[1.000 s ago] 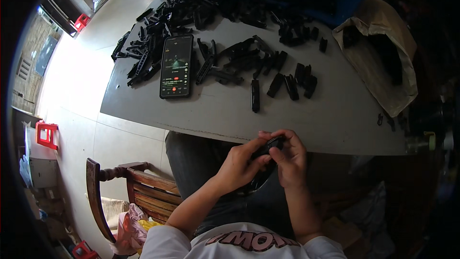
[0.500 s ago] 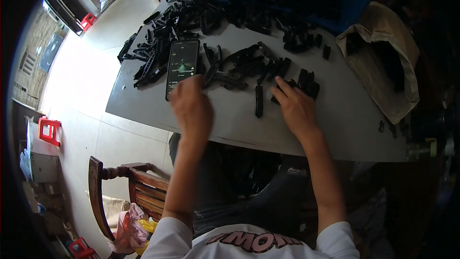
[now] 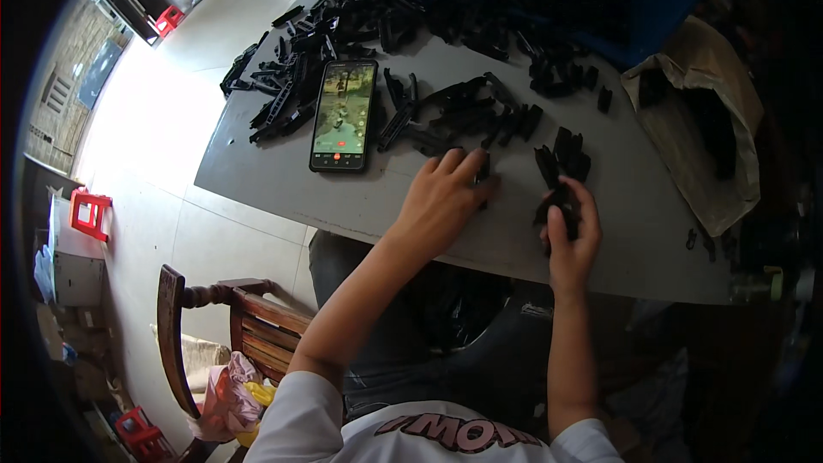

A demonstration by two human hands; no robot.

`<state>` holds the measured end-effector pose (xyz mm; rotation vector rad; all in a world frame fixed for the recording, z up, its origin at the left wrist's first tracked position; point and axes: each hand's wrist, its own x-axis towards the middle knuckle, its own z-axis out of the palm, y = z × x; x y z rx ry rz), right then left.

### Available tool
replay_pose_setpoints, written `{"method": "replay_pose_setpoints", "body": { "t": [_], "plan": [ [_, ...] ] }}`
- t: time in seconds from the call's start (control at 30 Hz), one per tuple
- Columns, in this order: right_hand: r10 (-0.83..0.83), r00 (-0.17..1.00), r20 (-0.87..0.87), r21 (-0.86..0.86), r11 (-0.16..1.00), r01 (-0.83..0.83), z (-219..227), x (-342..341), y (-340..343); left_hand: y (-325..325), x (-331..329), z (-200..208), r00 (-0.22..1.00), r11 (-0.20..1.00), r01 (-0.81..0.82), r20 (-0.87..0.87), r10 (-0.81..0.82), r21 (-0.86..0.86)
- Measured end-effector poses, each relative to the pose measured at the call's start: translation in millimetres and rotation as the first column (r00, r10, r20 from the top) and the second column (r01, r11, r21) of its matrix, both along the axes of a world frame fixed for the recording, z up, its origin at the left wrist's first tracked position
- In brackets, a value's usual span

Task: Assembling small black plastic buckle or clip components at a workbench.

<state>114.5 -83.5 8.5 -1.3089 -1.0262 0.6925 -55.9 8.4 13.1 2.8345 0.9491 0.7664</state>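
Observation:
My left hand (image 3: 441, 199) is over the table near its front edge, its fingers curled round a narrow black plastic part (image 3: 483, 178) that they mostly cover. To the right, my right hand (image 3: 576, 240) holds a short black plastic part (image 3: 555, 204) between thumb and fingers. Just beyond that hand, a small cluster of similar black parts (image 3: 566, 153) lies on the table. A phone (image 3: 343, 116) with a lit, colourful screen lies left of my left hand. Behind both hands spreads a loose pile of long black parts (image 3: 463, 96).
The grey table (image 3: 274, 184) has a curved front edge. A large blue container (image 3: 669, 26) full of dark pieces is at the back. An open brown sack (image 3: 729, 197) lies at the right. A wooden chair (image 3: 266, 326) with bags on it stands at left.
My left hand has moved right from the phone to the black part. My right hand has turned, drawing back slightly with a part in its fingers. The phone screen has become bright.

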Motion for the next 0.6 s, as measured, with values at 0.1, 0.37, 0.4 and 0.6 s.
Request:
{"method": "replay_pose_setpoints", "body": {
  "t": [0.1,0.37,0.4,0.6],
  "plan": [
    [0.014,0.993,-0.121,-0.012,1.0,-0.016,1.9,-0.4,-14.2,1.4,0.7,-3.5,0.999,0.993,0.03,-0.038,-0.026,0.118],
    [0.041,0.892,-0.45,0.029,0.999,-0.031,6.7,-23.9,-32.2,-48.0,-3.3,3.3,0.869,0.573,0.254,0.444,0.219,-0.779],
    [0.032,0.894,-0.448,0.027,0.999,-0.022,6.0,-27.3,-32.4,-52.1,-4.8,2.6,0.87,0.569,0.261,0.446,0.211,-0.78],
    [0.116,0.957,-0.265,0.101,0.991,-0.092,5.7,-35.7,-30.9,-65.5,-3.3,7.2,0.857,0.624,0.329,0.501,0.118,-0.709]
  ]
}}
